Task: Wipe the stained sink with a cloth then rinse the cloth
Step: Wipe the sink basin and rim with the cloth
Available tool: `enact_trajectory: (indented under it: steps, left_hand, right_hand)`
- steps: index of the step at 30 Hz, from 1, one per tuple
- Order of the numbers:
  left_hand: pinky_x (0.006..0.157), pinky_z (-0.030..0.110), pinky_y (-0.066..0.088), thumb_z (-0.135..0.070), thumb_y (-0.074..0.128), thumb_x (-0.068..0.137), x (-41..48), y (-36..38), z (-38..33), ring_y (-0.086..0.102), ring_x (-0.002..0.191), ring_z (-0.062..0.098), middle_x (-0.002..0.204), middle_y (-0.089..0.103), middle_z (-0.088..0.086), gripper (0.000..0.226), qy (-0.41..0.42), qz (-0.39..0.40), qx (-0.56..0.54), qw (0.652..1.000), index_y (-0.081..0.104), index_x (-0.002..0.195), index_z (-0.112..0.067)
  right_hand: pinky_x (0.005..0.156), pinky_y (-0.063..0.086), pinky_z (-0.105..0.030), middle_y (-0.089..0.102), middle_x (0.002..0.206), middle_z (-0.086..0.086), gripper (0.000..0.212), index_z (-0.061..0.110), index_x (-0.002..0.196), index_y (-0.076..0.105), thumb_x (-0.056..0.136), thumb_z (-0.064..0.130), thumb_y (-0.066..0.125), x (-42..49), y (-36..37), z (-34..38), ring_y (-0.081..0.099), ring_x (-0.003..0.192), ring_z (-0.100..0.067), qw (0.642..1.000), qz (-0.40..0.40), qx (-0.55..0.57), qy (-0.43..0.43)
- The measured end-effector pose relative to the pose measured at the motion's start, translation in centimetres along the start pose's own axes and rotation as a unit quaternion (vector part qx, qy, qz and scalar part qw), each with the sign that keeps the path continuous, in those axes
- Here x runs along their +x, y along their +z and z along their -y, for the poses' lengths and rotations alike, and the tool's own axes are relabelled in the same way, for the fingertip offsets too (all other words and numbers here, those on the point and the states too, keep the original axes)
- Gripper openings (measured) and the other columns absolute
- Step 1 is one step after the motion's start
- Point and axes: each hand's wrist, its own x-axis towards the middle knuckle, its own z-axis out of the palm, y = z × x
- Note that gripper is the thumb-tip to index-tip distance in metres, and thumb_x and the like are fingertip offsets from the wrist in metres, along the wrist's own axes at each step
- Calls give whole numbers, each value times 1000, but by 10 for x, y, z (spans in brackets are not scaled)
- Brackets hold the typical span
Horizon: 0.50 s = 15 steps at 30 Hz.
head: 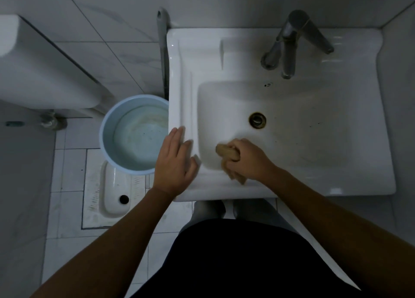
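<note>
- The wiping step is in hand. The right grip (247,158) is curled round a bunched tan cloth (225,152) and presses it into the lower left corner of the sink (186,84) basin, at lower centre of the frame.
- One end of the cloth pokes out past the fingers toward the left. Another end trails below the hand, over the basin's front edge.
- The left grip (174,160) lies spread, fingers straight, flat on the sink's left ledge just beside the basin. It holds nothing and looks to be bracing the body.
- Dark specks (268,85) sit on the basin's upper edge below the tap (289,44). Faint brownish smears (314,158) lie right of the drain (257,119). Much of the wiping therefore seems left to do.
- The next move likely calls for firm strokes rightward across the basin floor, past the drain, toward those marks.
- Rinsing needs water, and none runs from the tap. A blue bucket (102,136) at centre left holds water, but I cannot tell which source will serve.
</note>
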Motion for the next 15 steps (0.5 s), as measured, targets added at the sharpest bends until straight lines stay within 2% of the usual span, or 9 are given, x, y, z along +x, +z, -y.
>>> enact_trajectory:
  steps: [5, 7, 11, 15]
  left_hand:
    - [123, 50, 27, -28, 58, 95, -2, 1, 2, 29, 152, 35, 160, 36, 19, 41, -1, 5, -1, 1000, 62, 127, -4]
    - [123, 50, 27, -30, 58, 96, -1, 1, 1, 29, 152, 34, 160, 37, 19, 42, 2, 5, 3, 1000, 62, 128, -4]
    - [126, 46, 22, -36, 58, 96, -8, 1, -4, 29, 152, 34, 160, 36, 19, 47, -22, 3, 26, 999, 60, 133, -5]
    - [126, 49, 22, -40, 58, 97, -20, 7, -10, 24, 154, 33, 162, 34, 18, 49, -30, 7, 48, 998, 60, 133, -7]
  right_hand:
    - [83, 50, -31, 51, 110, 2, 43, 21, 126, 60, 85, 30, 67, 4, 26, 17, 60, 95, -21, 1000, -1, 18, -17]
    - [86, 53, -33, 51, 117, 2, 45, 23, 130, 58, 86, 28, 67, 20, 23, 28, 61, 99, -20, 998, -39, 36, -25]
    - [90, 53, -32, 48, 130, -1, 53, 27, 139, 49, 88, 26, 64, 64, 6, 53, 60, 108, -21, 980, -172, 83, -54]
    - [94, 52, -34, 43, 139, -7, 58, 22, 141, 43, 87, 25, 63, 103, 10, 74, 57, 116, -25, 977, -167, 80, -111]
